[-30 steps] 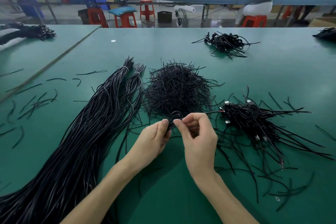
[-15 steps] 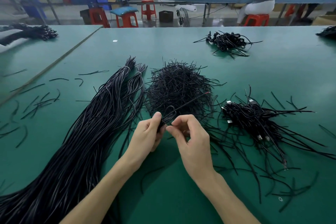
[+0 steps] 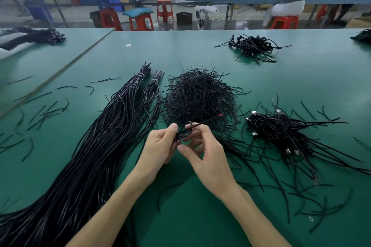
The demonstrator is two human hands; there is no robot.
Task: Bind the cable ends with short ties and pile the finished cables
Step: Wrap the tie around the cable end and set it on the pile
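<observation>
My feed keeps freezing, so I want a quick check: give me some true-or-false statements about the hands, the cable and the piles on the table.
Both the left hand and the right hand hold a looped cable. True.
The mound of short ties lies beyond the hands. True.
The finished cables pile lies on the person's left. False: it lies on the right; the long cable bundle lies on the left.
The looped cable's free end has a blue tip. False: the tip is red.
</observation>
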